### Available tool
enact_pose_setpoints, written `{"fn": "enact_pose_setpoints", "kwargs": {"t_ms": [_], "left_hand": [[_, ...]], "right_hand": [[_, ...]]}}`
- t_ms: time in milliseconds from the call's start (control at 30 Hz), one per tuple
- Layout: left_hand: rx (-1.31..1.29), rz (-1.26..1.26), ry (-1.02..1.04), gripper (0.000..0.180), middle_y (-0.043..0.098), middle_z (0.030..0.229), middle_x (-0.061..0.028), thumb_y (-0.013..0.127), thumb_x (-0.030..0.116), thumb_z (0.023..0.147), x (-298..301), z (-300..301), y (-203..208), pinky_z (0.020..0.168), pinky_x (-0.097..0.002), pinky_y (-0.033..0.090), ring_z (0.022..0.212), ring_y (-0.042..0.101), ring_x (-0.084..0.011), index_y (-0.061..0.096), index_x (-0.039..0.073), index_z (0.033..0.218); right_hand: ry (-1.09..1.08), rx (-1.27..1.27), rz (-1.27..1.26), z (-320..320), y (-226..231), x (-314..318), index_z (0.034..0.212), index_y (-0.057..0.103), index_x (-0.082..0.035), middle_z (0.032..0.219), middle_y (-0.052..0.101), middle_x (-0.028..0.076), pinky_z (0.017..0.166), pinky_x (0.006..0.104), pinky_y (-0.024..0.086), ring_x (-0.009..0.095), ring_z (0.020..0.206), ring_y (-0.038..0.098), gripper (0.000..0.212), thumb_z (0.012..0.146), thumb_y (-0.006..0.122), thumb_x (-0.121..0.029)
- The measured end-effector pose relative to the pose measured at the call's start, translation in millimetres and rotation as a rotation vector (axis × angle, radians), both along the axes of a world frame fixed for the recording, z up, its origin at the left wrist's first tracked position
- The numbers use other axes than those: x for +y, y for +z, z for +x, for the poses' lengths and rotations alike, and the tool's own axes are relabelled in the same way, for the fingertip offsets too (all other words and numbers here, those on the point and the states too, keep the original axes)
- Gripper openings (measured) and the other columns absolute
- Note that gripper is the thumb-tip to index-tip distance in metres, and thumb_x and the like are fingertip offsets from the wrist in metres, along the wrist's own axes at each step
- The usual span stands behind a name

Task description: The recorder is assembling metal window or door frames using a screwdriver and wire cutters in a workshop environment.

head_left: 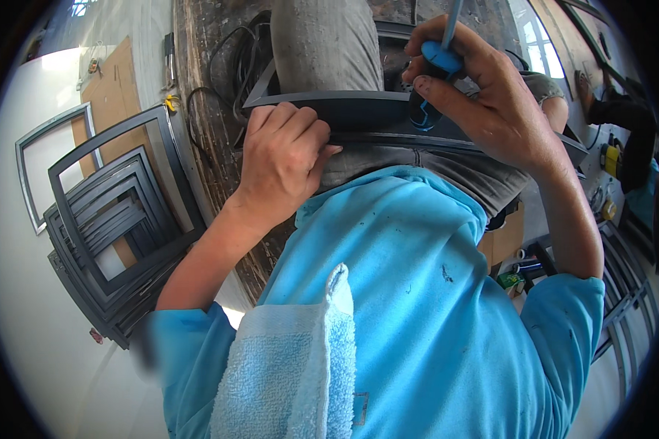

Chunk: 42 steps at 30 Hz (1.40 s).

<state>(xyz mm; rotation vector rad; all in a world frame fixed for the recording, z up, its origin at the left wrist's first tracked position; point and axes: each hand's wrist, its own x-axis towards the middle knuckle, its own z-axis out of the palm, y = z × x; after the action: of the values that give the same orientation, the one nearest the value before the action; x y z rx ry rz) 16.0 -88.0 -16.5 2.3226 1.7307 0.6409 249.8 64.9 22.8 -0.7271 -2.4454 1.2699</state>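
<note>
The left hand point(284, 150) curls its fingers closed over the dark grey frame point(351, 111), which lies across the lap point(377, 159); the right hand point(490, 99), elbow bent, grips a blue-and-black screwdriver point(441, 60)

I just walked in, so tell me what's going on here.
A person in a blue shirt has a dark frame in front of them, the left hand curled against it. The right hand holds a blue-and-black screwdriver, its shaft toward the top of the view. More frames are stacked at left.
</note>
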Motion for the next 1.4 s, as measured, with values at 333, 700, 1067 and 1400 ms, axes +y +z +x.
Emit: {"fn": "enact_pose_setpoints", "kwargs": {"t_ms": [333, 700, 1067, 1400], "left_hand": [[-0.069, 0.028, -0.160, 0.017, 0.057, 0.084, -0.0063, 0.075, 0.012, 0.073, 27, 74, -13, 0.079, -0.0394, 0.043, 0.084, 0.057, -0.0256, 0.060, 0.007, 0.081], [0.013, -0.279, -0.144, 0.020, 0.067, 0.098, -0.0114, 0.072, 0.008, 0.079, 20, 20, 19, 0.088, -0.0415, 0.045, 0.098, 0.061, -0.0312, 0.069, 0.001, 0.098], [-0.167, -0.468, 0.025, 0.012, 0.068, 0.096, -0.0133, 0.067, 0.001, 0.083, 8, -48, 36, 0.083, -0.0398, 0.050, 0.092, 0.065, -0.0331, 0.069, -0.001, 0.095], [-0.104, -0.377, 0.006, 0.013, 0.064, 0.091, -0.0118, 0.066, -0.002, 0.083, 0, -54, 27, 0.081, -0.0399, 0.049, 0.090, 0.062, -0.0307, 0.067, 0.001, 0.095]], "right_hand": [[-0.091, -0.190, -0.163, -1, 50, 7, 0.121, 0.048, -0.001, 0.094, 0.059, 0.006, 0.077, 0.0281, 0.047, 0.011, 0.086, 0.056, 0.028, 0.100, 0.061, -0.012], [-0.511, 0.354, -0.817, 48, -17, 31, 0.138, 0.049, 0.003, 0.104, 0.067, 0.010, 0.086, 0.0289, 0.053, 0.015, 0.098, 0.064, 0.047, 0.102, 0.051, -0.028], [0.102, -0.397, -0.244, -10, 27, -10, 0.123, 0.053, -0.002, 0.095, 0.063, 0.015, 0.078, 0.0380, 0.050, 0.026, 0.085, 0.064, 0.039, 0.085, 0.061, -0.011], [0.236, -0.331, 0.011, -24, 10, -25, 0.128, 0.049, -0.001, 0.096, 0.065, 0.022, 0.074, 0.0454, 0.051, 0.035, 0.083, 0.067, 0.046, 0.083, 0.057, -0.008]]}}
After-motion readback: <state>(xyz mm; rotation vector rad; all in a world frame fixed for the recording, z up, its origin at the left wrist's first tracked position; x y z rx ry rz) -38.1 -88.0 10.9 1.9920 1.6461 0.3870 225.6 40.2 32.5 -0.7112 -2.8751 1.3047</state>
